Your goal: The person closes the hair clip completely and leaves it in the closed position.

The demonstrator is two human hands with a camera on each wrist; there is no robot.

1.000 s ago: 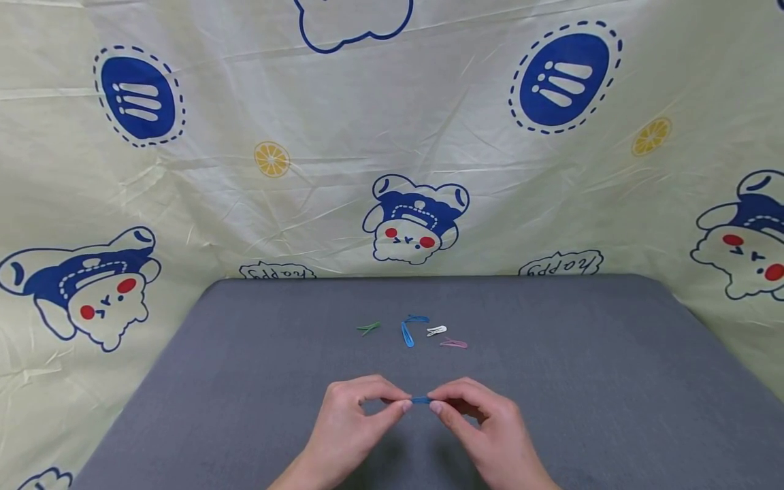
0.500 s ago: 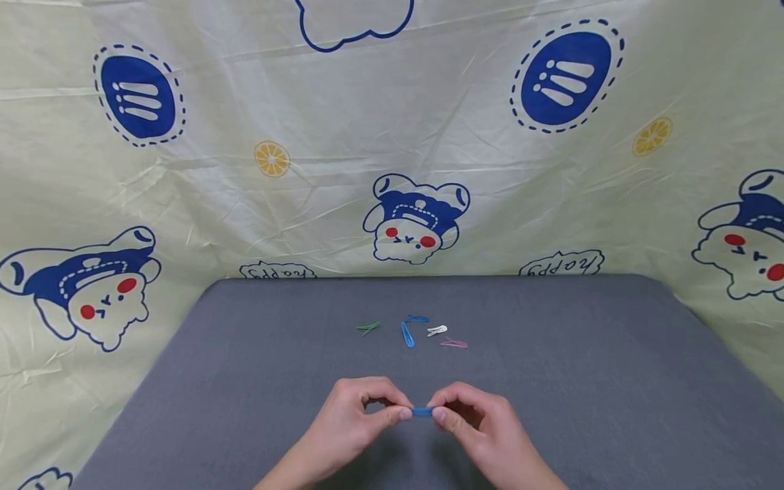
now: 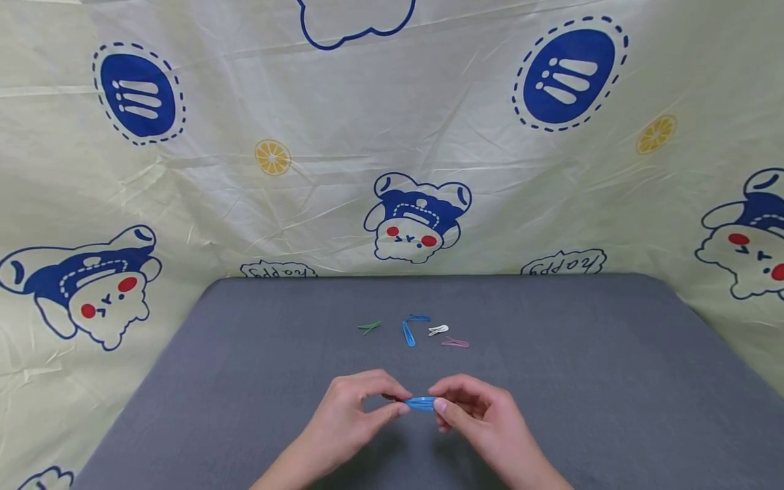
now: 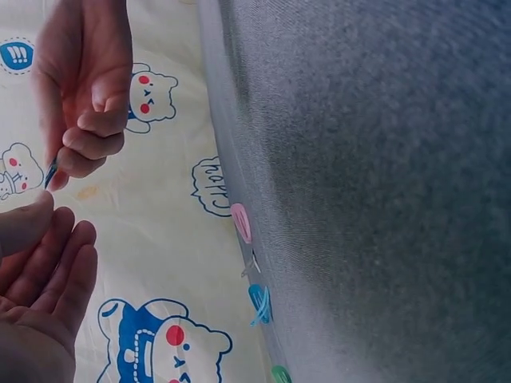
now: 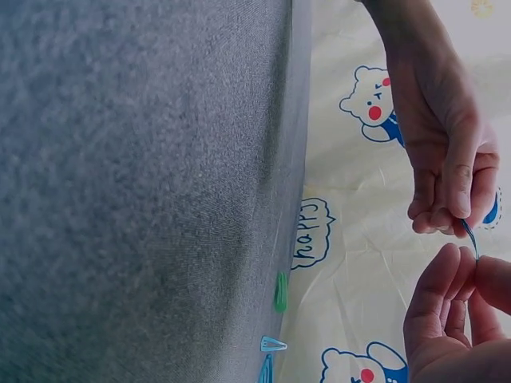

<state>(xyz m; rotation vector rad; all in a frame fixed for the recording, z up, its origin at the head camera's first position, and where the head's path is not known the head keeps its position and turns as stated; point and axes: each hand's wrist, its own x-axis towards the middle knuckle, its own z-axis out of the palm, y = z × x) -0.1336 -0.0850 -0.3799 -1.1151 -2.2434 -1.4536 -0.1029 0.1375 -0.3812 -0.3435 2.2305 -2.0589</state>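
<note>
A blue snap hair clip (image 3: 421,403) is held between both hands above the near part of the table, its flat face with a slit turned up in the head view. My left hand (image 3: 358,410) pinches its left end between thumb and forefinger. At the other end, my right hand (image 3: 484,414) pinches it with the thumb on the near face; its forefinger arches behind. From the left wrist the clip (image 4: 51,172) appears edge-on, a thin dark sliver at the fingertips. In the right wrist view, the same clip (image 5: 471,237) looks slightly bent.
Beyond the hands, several hair clips lie on the grey cloth-covered table (image 3: 275,381): a green one (image 3: 369,328), a blue one (image 3: 408,334), another blue (image 3: 419,318), a white one (image 3: 438,330) and a pink one (image 3: 455,343). A printed curtain (image 3: 331,204) hangs behind the table.
The held clip has turned from nearly edge-on to showing its broad face. Both hands dipped slightly, then rose again, and the right fingers have shifted along the clip. The clips on the table stay put.
</note>
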